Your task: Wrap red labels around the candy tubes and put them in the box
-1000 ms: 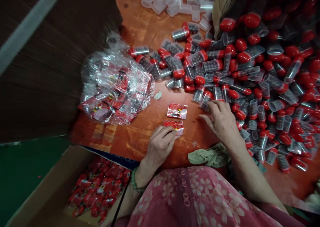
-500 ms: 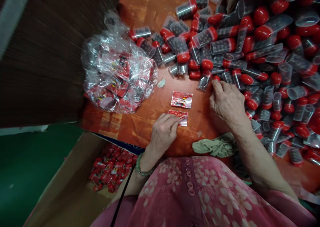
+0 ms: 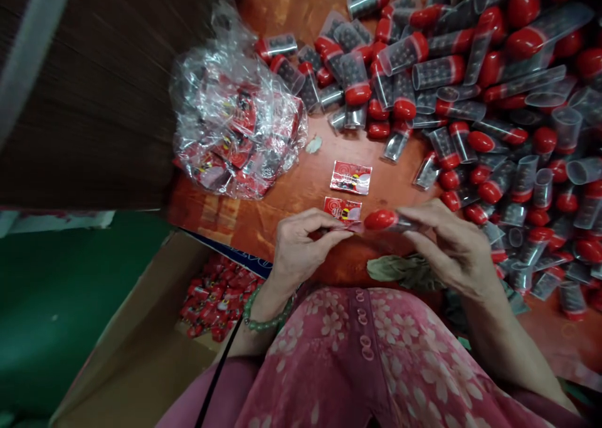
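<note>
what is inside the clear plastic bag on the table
Red printed packets show through the clear plastic bag. Glare, folds and the upper packets hide whatever lies deeper, so I can't count them.

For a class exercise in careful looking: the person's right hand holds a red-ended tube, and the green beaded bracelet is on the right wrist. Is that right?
Not quite: the green beaded bracelet is on the left wrist, as the head view shows. The right hand does hold a red-ended tube.
</note>
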A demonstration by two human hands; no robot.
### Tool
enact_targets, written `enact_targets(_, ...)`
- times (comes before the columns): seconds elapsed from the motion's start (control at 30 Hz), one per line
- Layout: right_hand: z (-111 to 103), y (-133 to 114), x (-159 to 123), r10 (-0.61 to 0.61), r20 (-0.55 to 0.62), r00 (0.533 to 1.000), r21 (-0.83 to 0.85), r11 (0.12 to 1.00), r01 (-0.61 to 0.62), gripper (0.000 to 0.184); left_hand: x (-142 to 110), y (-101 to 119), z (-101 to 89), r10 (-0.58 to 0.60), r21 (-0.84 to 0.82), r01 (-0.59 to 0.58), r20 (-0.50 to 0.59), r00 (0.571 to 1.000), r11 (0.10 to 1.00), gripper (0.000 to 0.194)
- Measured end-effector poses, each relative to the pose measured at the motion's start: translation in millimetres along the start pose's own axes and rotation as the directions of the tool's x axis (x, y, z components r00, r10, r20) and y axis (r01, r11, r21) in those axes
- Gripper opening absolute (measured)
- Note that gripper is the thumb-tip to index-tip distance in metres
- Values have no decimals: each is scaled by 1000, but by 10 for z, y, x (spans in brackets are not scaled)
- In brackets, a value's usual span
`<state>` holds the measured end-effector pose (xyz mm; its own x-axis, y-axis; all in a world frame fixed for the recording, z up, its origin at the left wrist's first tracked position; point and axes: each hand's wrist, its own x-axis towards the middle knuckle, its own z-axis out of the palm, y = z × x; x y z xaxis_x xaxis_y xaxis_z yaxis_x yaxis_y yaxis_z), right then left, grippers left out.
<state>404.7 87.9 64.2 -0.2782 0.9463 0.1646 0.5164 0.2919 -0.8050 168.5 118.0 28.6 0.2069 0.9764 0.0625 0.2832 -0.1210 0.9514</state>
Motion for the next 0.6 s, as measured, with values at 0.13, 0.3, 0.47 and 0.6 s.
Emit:
enact_targets(0.13, 41, -66, -4, -61, 112, 992, -2, 998, 62, 50, -29, 27, -11, -11, -31, 12, 27, 1000, 999, 8)
enact_targets(0.3, -33, -67, 2, -44, 286, 957, -160, 983, 93, 53, -63, -15, -17, -5, 26, 2, 119, 993, 1000, 5)
enact_targets(0.47, -72, -181, 59, 84, 467, 880, -308, 948, 74, 41, -75, -81, 2, -7, 204, -51, 273, 962, 978, 3)
enact_targets(0.6, -91, -225, 149, 159, 554, 817, -361, 931, 63, 33, -58, -102, 0, -36, 295, -73, 348, 937, 953, 8)
